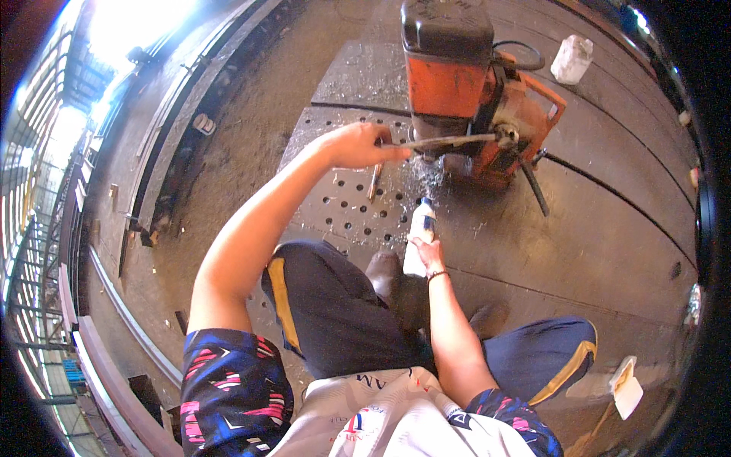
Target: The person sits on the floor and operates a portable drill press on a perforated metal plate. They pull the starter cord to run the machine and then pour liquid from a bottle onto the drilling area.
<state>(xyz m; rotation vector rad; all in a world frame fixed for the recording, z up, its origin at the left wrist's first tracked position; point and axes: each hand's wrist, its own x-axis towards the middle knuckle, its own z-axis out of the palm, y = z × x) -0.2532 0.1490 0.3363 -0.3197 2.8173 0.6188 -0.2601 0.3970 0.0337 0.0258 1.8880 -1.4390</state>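
Observation:
An orange magnetic drill with a black motor cap stands upright on a steel plate drilled with many round holes. My left hand closes round the end of its feed lever. Down by my boots, my right hand grips a white squeeze bottle. Its dark blue tip points up at the drill's lower end, just short of the pile of curly metal shavings. The cutting tip is hidden among those shavings. A short metal rod lies on the plate below my left hand.
Right of the drill, a black cable runs over the metal surface. A whitish plastic container stands beyond it. At lower right sits a cut white container beside a thin stick. Long steel beams lie to the left, near a small white bucket.

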